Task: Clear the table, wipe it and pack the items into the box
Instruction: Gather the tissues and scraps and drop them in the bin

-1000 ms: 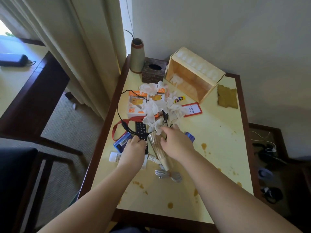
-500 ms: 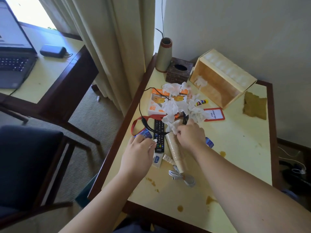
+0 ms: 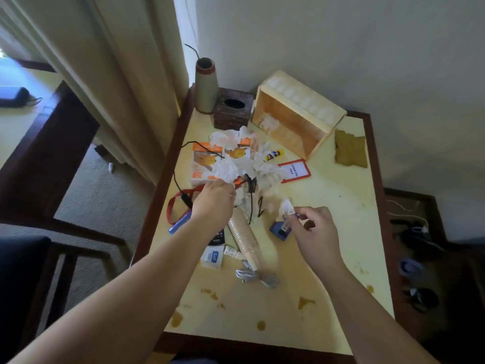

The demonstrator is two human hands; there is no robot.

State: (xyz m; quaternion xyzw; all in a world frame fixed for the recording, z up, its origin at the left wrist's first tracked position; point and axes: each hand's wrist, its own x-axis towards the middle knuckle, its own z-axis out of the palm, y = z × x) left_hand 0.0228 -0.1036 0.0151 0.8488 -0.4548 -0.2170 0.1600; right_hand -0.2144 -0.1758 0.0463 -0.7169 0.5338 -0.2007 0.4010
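Stained table (image 3: 341, 232): tissue (image 3: 286, 207) pinched in right hand (image 3: 315, 232), left hand (image 3: 214, 202) gripping another.

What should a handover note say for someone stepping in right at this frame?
Left hand grips a crumpled tissue at the middle of the pile. Right hand pinches a small tissue wad above the blue packet.
Wooden box lies on its side at the back with one tissue inside. Cup stack, white cable, orange cartons and red-framed card are on the table, unpacked. Cloth lies by the box.
Done: almost nothing. Left: clearing, wiping the brown stains, packing.
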